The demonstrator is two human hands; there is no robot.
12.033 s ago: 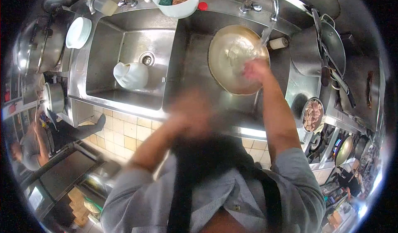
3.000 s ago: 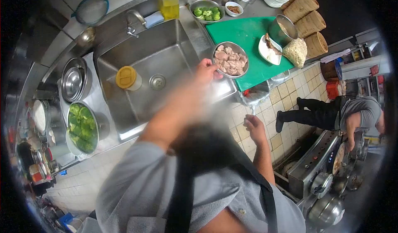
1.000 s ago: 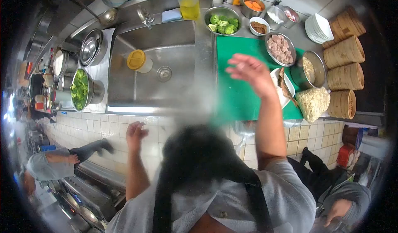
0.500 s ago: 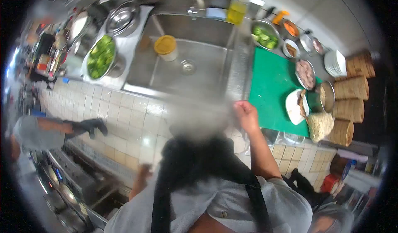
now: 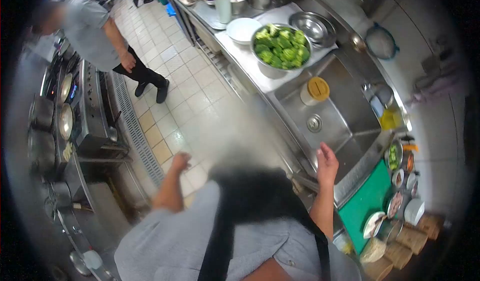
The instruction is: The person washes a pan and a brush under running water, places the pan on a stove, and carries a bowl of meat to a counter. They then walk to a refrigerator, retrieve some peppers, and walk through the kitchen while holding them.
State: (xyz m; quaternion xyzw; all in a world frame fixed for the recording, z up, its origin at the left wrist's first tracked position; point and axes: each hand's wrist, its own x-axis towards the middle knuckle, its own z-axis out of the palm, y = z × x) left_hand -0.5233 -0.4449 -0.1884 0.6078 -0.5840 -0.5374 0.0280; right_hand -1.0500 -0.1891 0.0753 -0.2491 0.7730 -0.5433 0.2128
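My left hand [image 5: 181,161] hangs over the tiled floor with its fingers loosely bent and apart, holding nothing. Near the sink's front edge, my right hand [image 5: 327,165] has its fingers stretched out, also with nothing in it. Inside the steel sink [image 5: 345,148] stands a white tub with a yellow lid [image 5: 318,88], close to the drain. A metal bowl of broccoli [image 5: 282,46] rests on the white-covered counter left of the sink, beside an empty-looking white bowl [image 5: 243,30] and stacked steel bowls [image 5: 314,28].
A green cutting board [image 5: 367,206] lies right of the sink, with bowls of meat [image 5: 395,204] and vegetables and bamboo steamers [image 5: 411,239] alongside. A co-worker [image 5: 95,33] stands by the stove [image 5: 90,101] at left. A floor grate [image 5: 136,123] runs along the stove.
My view has swung left, so the sink and cutting board appear farther right and more of the stove shows. My right hand has opened from a closed pose. My left hand has come up.
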